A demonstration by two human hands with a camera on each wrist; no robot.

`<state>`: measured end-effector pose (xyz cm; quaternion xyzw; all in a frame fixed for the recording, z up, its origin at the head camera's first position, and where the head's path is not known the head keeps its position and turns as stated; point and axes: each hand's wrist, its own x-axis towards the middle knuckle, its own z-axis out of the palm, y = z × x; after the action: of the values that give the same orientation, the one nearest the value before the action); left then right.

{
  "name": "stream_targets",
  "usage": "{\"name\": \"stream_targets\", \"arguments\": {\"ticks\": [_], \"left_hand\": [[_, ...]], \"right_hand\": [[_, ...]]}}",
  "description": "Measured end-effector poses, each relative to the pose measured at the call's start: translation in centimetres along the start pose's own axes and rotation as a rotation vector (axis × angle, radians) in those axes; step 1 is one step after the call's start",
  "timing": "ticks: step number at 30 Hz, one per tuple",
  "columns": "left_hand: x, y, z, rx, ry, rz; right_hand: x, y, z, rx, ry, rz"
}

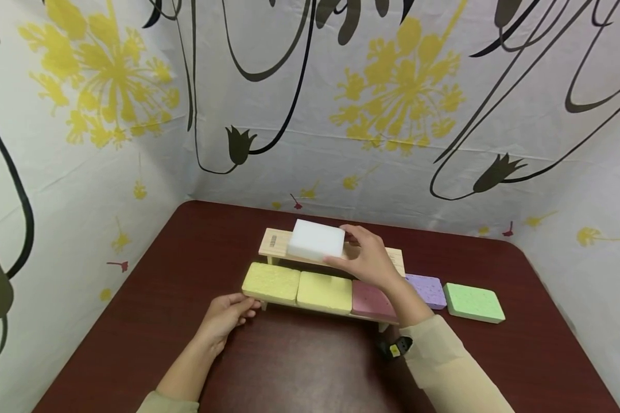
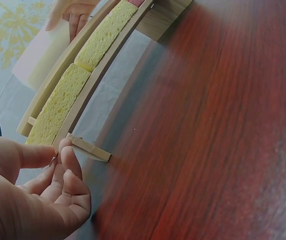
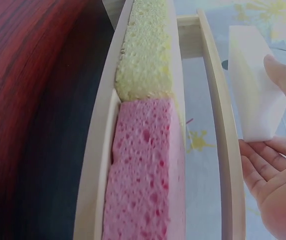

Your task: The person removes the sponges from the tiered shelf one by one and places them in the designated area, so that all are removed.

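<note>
A two-tier wooden rack (image 1: 276, 244) stands on the table. My right hand (image 1: 368, 255) holds a white sponge block (image 1: 316, 240) by its right end, over the upper tier; in the right wrist view the thumb lies on one side of the white block (image 3: 255, 85) and the fingers on the other. My left hand (image 1: 228, 317) pinches the lower tier's left front corner between thumb and fingertips. Along that lower tier lie two yellow sponges (image 1: 271, 281) and a pink sponge (image 1: 372, 299), side by side. The right forearm hides part of the pink one.
Right of the rack, a purple sponge (image 1: 426, 291) and a green sponge (image 1: 474, 302) lie side by side. A small black and yellow item (image 1: 400, 347) shows at the right cuff. Patterned cloth (image 1: 299, 115) hangs behind the dark red table (image 1: 299, 367) and at its sides.
</note>
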<state>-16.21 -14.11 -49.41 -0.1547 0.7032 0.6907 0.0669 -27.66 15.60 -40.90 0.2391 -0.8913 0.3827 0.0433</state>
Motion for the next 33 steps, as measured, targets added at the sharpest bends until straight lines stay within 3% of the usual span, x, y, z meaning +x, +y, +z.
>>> {"name": "stream_targets", "arguments": {"ticks": [33], "left_hand": [[0.1, -0.1, -0.1, 0.011, 0.000, -0.007]], "right_hand": [[-2.8, 2.3, -2.3, -0.024, 0.042, 0.018]]}}
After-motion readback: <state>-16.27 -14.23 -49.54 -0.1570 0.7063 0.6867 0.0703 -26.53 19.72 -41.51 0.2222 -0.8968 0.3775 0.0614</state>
